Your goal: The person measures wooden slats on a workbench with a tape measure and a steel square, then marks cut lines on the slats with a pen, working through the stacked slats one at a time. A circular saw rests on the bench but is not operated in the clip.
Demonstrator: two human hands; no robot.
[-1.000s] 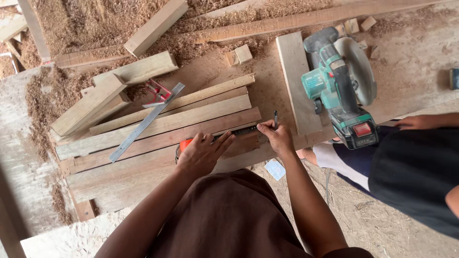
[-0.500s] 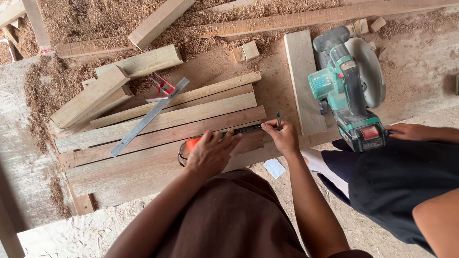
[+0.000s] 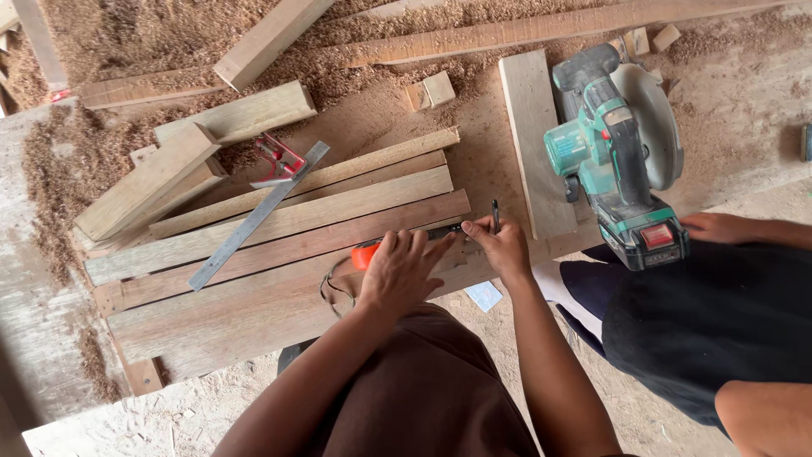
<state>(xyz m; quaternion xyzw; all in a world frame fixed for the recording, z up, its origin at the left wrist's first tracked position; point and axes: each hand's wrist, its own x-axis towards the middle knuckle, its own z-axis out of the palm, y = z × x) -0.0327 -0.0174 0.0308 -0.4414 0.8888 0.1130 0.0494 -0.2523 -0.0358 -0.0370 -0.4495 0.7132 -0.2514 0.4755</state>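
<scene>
Several long wooden slats (image 3: 279, 224) lie side by side on a sawdust-covered bench. My left hand (image 3: 402, 271) presses down on an orange tool (image 3: 364, 254) at the near slat; most of the tool is hidden under my palm. A dark strip (image 3: 441, 230) runs from it toward my right hand (image 3: 501, 250). That hand grips a dark pencil (image 3: 495, 213), point up, at the slats' right ends.
A green cordless circular saw (image 3: 613, 156) rests on a short board (image 3: 533, 140) to the right. Another person's hand (image 3: 719, 227) lies beside the saw. A steel square with a red head (image 3: 258, 211) lies across the slats. Offcuts (image 3: 144, 182) and sawdust lie at the back left.
My hands stay at the slats' right ends and have barely shifted. My view has drifted a little, so the bench sits slightly differently in frame.
</scene>
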